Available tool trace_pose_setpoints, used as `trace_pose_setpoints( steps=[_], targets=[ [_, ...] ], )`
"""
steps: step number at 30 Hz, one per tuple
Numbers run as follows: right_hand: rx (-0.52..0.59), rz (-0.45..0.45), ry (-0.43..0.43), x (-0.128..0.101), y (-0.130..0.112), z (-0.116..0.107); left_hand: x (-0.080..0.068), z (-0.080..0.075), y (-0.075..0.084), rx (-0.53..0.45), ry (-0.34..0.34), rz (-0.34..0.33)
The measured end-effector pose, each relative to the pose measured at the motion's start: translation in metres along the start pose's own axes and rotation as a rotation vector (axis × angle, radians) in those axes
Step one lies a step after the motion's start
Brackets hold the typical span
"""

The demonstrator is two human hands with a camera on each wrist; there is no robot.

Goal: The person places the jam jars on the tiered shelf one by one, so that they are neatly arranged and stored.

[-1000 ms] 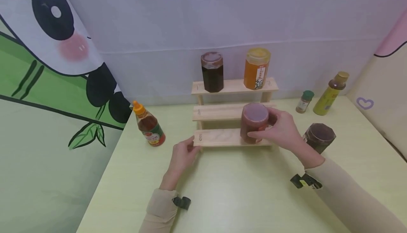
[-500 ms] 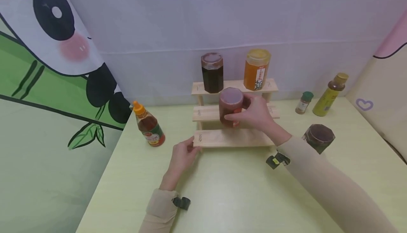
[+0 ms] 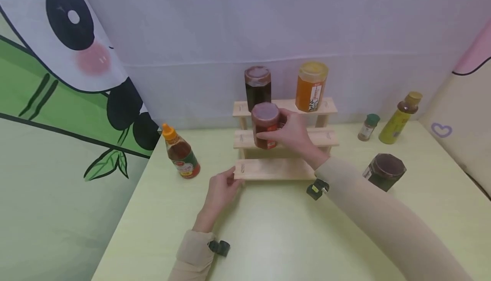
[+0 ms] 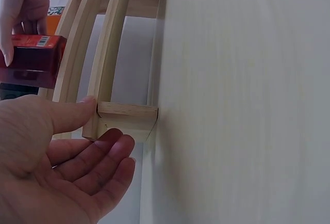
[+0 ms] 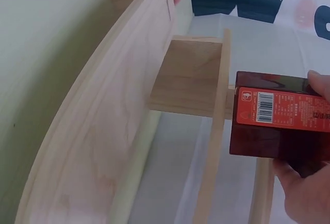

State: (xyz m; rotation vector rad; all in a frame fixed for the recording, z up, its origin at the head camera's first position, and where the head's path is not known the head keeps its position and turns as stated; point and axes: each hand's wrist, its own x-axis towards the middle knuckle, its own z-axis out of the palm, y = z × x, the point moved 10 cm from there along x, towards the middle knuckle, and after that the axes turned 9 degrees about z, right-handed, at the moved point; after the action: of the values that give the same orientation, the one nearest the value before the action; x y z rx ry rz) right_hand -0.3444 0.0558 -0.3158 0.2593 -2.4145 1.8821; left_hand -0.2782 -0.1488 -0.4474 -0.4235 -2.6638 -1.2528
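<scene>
My right hand grips a dark red faceted jar with a red barcode label, thumb on one side and fingers on the other. In the head view it overlaps the middle step of a three-step wooden rack, toward the left end. The jar's base shows close by the middle step in the right wrist view. My left hand pinches the left end of the lowest step, thumb above and fingers below. A dark jar and an orange honey jar stand on the top step.
On the table left of the rack stands a squeeze bottle with an orange cap. To the right are another dark jar, a small green-capped spice jar and a yellow-green bottle. A cloth backdrop hangs behind.
The right hand has carried the dark red jar leftward and back, from over the lowest step to the left part of the middle step. The left hand has kept its hold.
</scene>
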Motion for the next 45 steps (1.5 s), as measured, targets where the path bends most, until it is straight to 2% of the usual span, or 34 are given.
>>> trace_pose_setpoints(
  steps=[6, 14, 23, 27, 31, 37, 45],
  targets=[
    [0.016, 0.007, 0.023, 0.006, 0.005, 0.008, -0.001, 0.001, -0.001, -0.003, -0.011, -0.003],
    [-0.073, 0.000, 0.054, 0.013, 0.001, 0.015, 0.000, -0.001, 0.002, -0.009, 0.011, 0.019],
    [-0.159, 0.019, 0.079, 0.013, 0.006, 0.009, 0.001, 0.004, 0.002, 0.007, -0.005, 0.006],
    [-0.144, 0.026, 0.071, 0.009, 0.006, 0.005, 0.001, 0.004, 0.000, 0.007, -0.008, -0.002],
    [-0.089, 0.048, 0.057, -0.002, 0.009, -0.001, 0.001, 0.002, 0.001, 0.006, -0.002, 0.006],
    [-0.027, 0.085, 0.034, -0.033, 0.023, -0.010, 0.000, 0.000, 0.003, 0.011, 0.005, 0.036],
    [0.006, 0.100, 0.001, -0.072, 0.038, -0.019, 0.001, -0.001, 0.000, 0.008, 0.008, 0.025]
  ],
)
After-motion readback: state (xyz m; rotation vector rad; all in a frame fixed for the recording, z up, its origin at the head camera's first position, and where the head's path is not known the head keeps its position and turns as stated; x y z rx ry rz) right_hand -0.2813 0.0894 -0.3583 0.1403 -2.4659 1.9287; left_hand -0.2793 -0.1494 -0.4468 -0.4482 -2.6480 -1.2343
